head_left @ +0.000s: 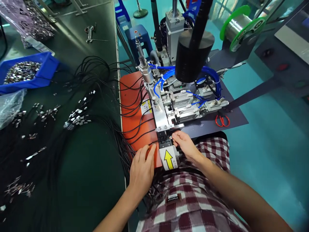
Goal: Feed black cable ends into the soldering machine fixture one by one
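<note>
My left hand (142, 167) rests on the orange mat (130, 96) at the machine's front edge, fingers pressing a thin black cable (154, 142) that runs right toward the fixture. My right hand (184, 145) pinches the cable's small metal connector end (171, 137) at the black slot of the fixture (164, 140), just above a white plate with a yellow arrow (169, 158). Both hands are closed on the cable.
A small machine (178, 96) with blue air hoses and a black cylinder stands behind the fixture. Several black cables with metal ends (77, 116) lie across the green bench. A blue bin of metal parts (24, 71) sits far left. Red scissors (222, 120) lie to the right.
</note>
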Demonstrator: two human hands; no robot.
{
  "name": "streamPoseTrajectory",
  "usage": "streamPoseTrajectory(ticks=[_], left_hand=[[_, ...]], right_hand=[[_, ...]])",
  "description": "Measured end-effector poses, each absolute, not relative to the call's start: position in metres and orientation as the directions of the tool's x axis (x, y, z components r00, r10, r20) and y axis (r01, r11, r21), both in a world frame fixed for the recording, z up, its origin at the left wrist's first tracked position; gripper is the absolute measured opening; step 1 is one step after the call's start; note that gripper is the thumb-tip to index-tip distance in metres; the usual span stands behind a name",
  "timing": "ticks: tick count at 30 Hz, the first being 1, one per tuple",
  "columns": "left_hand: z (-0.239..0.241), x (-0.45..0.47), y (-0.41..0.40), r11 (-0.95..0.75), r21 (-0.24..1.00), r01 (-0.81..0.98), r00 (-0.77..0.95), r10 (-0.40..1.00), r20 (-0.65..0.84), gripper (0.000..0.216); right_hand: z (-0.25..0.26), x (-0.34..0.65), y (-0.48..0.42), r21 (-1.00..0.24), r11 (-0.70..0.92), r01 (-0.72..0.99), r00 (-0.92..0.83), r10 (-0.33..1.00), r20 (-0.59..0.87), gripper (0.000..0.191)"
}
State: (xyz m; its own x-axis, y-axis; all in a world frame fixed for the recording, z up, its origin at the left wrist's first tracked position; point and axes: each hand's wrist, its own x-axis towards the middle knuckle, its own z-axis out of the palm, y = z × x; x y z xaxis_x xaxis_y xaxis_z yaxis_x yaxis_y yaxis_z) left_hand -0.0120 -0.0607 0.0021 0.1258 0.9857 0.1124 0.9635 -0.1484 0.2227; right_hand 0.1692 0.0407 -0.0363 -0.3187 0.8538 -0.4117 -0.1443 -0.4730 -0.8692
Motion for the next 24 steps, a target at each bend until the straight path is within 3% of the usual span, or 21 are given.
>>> streamPoseTrajectory(ticks=[5,12,20,24], left_hand=[[0.005,0.015,-0.03,-0.294,0.296,0.909,0.274,0.956,0.108,0.048],[0.001,0.024,-0.014,-0.361,0.21,0.909,0.327,0.928,0.18,0.04],[0.005,0.039,-0.012,-0.26,0.154,0.953,0.247,0.964,0.1,0.035],[0.003,0.029,-0.019,-0.228,0.284,0.931,0.223,0.974,0.049,0.04]], right_hand=[[-0.034,0.169,0.041,-0.886,-0.447,-0.126,-0.318,0.864,-0.391,0.039],[-0.031,0.17,0.041,-0.917,-0.39,-0.084,-0.28,0.892,-0.354,0.037],[-0.029,0.171,0.04,-0.934,-0.356,0.002,-0.256,0.903,-0.345,0.035],[-0.03,0.171,0.04,-0.931,-0.364,-0.017,-0.264,0.9,-0.347,0.036]])
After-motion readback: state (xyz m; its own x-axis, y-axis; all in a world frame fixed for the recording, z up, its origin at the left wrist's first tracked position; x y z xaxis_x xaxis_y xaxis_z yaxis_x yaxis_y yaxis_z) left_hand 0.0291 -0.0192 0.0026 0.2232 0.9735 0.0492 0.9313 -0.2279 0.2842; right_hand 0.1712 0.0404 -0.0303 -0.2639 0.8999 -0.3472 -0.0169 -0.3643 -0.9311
